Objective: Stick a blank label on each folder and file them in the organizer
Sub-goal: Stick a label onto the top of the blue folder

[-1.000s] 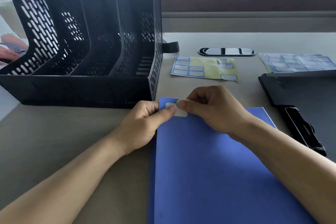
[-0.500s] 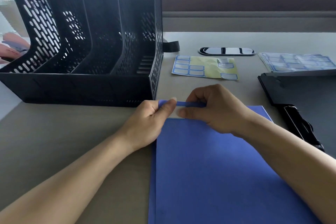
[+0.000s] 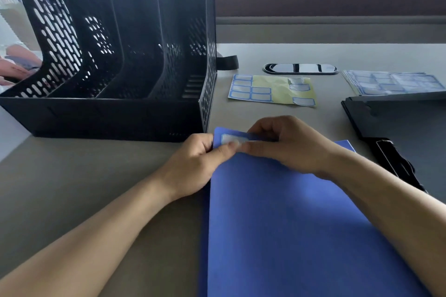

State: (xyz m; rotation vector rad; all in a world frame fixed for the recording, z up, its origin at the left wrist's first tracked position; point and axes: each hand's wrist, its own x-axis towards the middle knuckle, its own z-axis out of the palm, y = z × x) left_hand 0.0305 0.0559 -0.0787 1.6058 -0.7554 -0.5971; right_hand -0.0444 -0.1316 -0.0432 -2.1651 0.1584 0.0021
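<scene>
Head view, A: How do the hands stand?
B: Both meet at the far left corner of the blue folder (image 3: 277, 224). The left hand (image 3: 193, 164) grips that corner, fingers curled at its edge, thumb pressing on the label (image 3: 230, 138). The right hand (image 3: 287, 144), fingers curled, pinches the label's right end.
A: Which way does the label run?
B: Left to right, along the folder's far short edge. The folder lies on the table (image 3: 72, 176), long axis pointing away from the person, its far left corner just beside the black organizer (image 3: 120, 55).
A: Beyond?
B: A yellow label sheet (image 3: 272, 90); far right, a stack of label sheets (image 3: 395, 82) behind black folders (image 3: 398, 123).
</scene>
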